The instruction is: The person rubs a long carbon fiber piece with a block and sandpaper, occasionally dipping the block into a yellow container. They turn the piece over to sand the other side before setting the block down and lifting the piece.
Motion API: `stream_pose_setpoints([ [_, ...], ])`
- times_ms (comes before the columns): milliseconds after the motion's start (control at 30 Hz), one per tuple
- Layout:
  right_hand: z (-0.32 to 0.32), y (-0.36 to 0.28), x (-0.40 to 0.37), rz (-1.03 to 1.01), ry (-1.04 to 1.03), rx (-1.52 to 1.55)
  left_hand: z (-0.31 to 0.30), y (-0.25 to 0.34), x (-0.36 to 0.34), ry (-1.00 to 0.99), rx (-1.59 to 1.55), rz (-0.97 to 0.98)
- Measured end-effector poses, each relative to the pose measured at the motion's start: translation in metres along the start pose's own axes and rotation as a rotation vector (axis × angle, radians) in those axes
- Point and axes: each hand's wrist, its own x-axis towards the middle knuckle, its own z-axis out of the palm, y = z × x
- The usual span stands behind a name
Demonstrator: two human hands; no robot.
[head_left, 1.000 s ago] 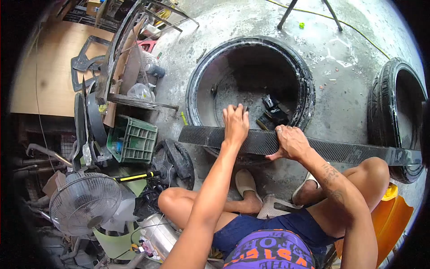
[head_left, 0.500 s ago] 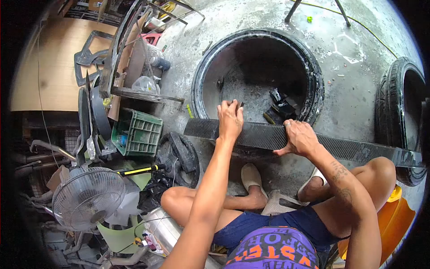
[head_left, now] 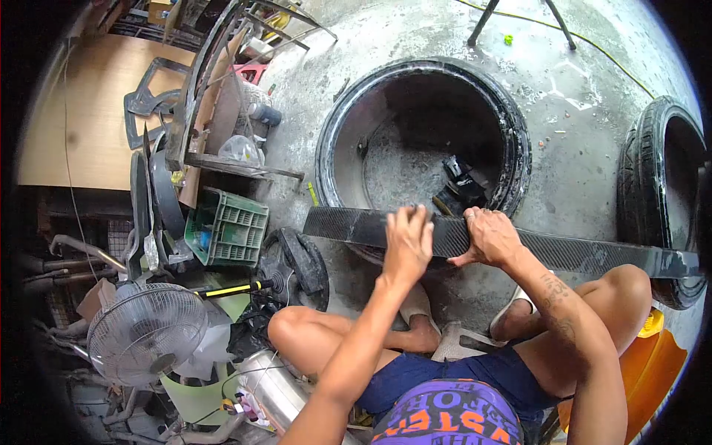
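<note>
A long black strip with a carbon-weave pattern (head_left: 571, 254) lies across the near rim of a large upright-opening tire (head_left: 324, 141), its right end over a second tire (head_left: 644, 182). My right hand (head_left: 491, 236) grips the strip near its middle, thumb on the near edge and fingers over the far edge. My left hand (head_left: 409, 236) is on the strip's left part, fingers bent and pressed close together; whatever may be under them is hidden. Inside the large tire sits a crumpled black object (head_left: 464, 184).
On the left are a green crate (head_left: 236, 228), a fan (head_left: 147, 334), a metal rack (head_left: 245, 169) and a wooden board (head_left: 89, 111). A metal cylinder (head_left: 271, 386) stands by my left leg. An orange panel (head_left: 630, 378) lies at the right.
My left hand has moved right along the strip, closer to my right hand. My right hand keeps its grip. The view has shifted slightly.
</note>
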Motion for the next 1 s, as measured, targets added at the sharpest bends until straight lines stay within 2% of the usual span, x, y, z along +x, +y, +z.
stream_pose_setpoints([
  [67, 0.000, -0.002, -0.001, -0.005, -0.025, -0.006, -0.001, -0.008, 0.006, 0.018, 0.007, 0.062],
  [133, 0.002, -0.001, 0.001, 0.035, -0.025, 0.010, 0.002, -0.046, 0.037, -0.022, 0.114, 0.033],
  [167, 0.005, 0.001, 0.001, 0.035, -0.022, 0.023, 0.001, -0.057, 0.050, 0.059, 0.124, -0.031],
  [267, 0.002, -0.001, 0.000, 0.033, -0.024, 0.018, 0.006, -0.040, 0.039, 0.113, 0.111, -0.055],
  [300, 0.005, 0.001, -0.001, 0.008, 0.016, 0.011, 0.002, -0.020, 0.026, 0.027, 0.136, -0.007],
  [367, 0.002, 0.002, 0.001, 0.016, -0.002, 0.011, 0.005, 0.001, 0.011, 0.065, 0.046, 0.061],
  [400, 0.001, 0.000, 0.000, 0.024, -0.027, 0.012, 0.006, 0.001, 0.008, 0.079, 0.020, 0.075],
  [467, -0.002, -0.002, 0.003, 0.035, -0.051, 0.005, -0.002, -0.025, 0.034, -0.030, 0.106, 0.022],
  [567, -0.001, -0.003, -0.003, 0.028, -0.055, -0.014, 0.009, -0.055, 0.050, 0.091, 0.136, -0.067],
  [667, 0.000, 0.001, 0.001, 0.003, -0.024, -0.015, 0.007, -0.003, 0.016, 0.040, 0.084, 0.006],
  [733, 0.004, 0.001, -0.001, -0.016, 0.016, -0.013, 0.007, 0.009, 0.008, 0.054, 0.016, 0.039],
  [800, 0.004, 0.002, 0.002, 0.012, -0.023, 0.008, 0.006, -0.025, 0.029, 0.016, 0.073, 0.068],
  [900, 0.001, -0.003, -0.002, 0.044, -0.054, 0.022, 0.006, -0.058, 0.051, 0.058, 0.203, -0.048],
  [933, -0.001, -0.002, -0.001, 0.042, -0.044, 0.012, 0.004, -0.042, 0.046, 0.024, 0.198, -0.077],
  [1000, 0.002, 0.000, 0.000, 0.032, -0.043, 0.007, 0.007, -0.003, 0.025, 0.017, 0.117, 0.003],
])
